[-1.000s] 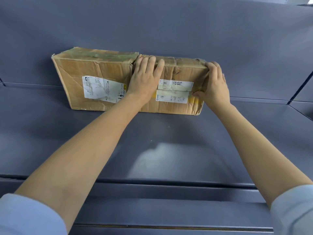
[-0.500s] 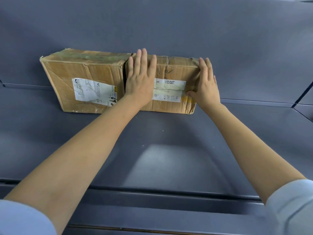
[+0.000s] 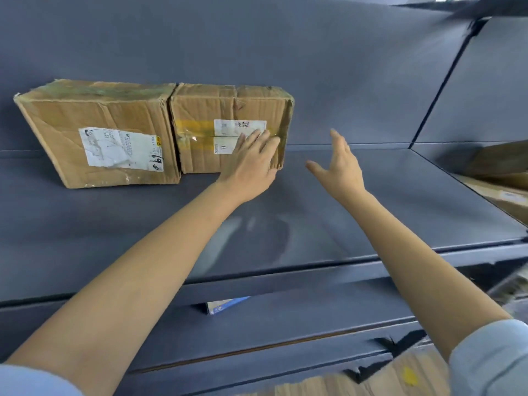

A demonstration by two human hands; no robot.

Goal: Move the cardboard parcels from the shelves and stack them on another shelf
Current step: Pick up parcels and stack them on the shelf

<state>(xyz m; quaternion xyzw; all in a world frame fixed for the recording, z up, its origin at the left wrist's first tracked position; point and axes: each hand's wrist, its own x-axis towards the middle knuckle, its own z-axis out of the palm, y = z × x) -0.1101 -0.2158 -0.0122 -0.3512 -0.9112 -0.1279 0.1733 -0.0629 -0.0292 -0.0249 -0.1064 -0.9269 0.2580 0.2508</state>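
**Shelf lot: state of transfer**

- Larger parcel [image 3: 97, 135]: stood on the grey shelf [image 3: 357, 201], well to the left of both hands, its white label facing out. Creased, taped along the top.
- Smaller parcel [image 3: 228, 127]: stood flush against the right side of the larger one, the two touching side by side, neither on top of the other. Carried a white label and a yellow tape band.
- Left hand [image 3: 251, 164]: spread flat, fingers extended, lying over the lower right front of the smaller parcel. It gripped nothing; whether the palm pressed the cardboard or only hung before it could not be told.
- Right hand [image 3: 340, 164]: splayed wide and empty, in the air just right of the smaller parcel, apart from it.
- Further cardboard [image 3: 503, 178]: showed on the adjoining shelf far to the right of the right hand, and more [image 3: 400, 375] blurred below the right forearm. Count could not be told.

Progress, as a judgement: two parcels were placed on this shelf. Both hands were free, so the placing step looked finished. The cardboard to the right and below probably remained to be fetched; nothing was yet stacked in a second layer.
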